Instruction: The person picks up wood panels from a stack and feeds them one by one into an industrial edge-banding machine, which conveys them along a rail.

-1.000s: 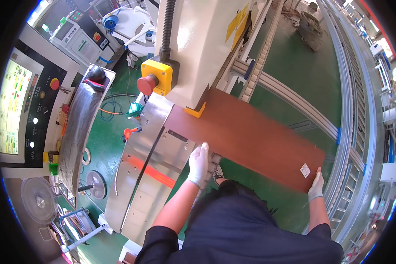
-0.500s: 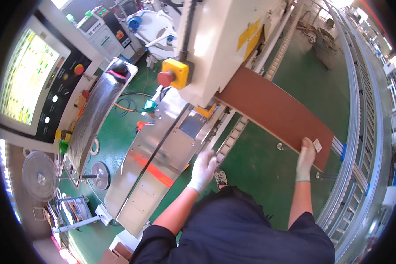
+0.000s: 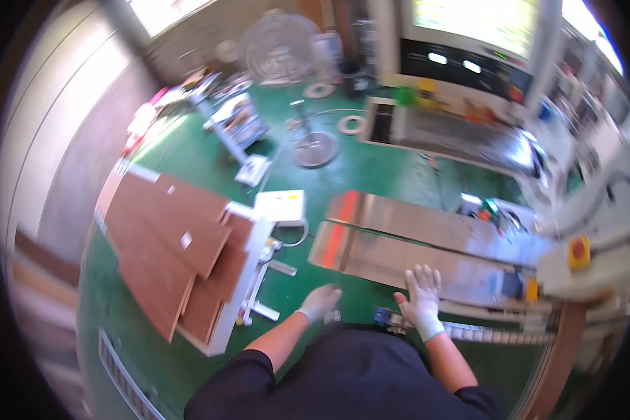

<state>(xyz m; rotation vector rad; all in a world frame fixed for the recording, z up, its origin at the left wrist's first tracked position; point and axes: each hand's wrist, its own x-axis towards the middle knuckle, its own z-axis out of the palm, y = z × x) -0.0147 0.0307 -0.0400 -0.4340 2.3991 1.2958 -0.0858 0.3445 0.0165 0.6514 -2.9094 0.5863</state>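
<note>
Both my hands wear white gloves. My left hand hangs loosely curled over the green floor and holds nothing, just right of a white cart stacked with reddish-brown boards. My right hand is spread flat, fingers apart, over the near edge of the shiny metal machine table. A brown board edge runs down at the lower right.
A white box lies on the floor by the cart. A machine with a yellow box and red button stands at the right. Farther off are a control panel with screen, a floor fan and a round stand base.
The view has swung left, away from the machine. My right hand has let go of the brown board and now lies open by the metal table; the board stack came into view.
</note>
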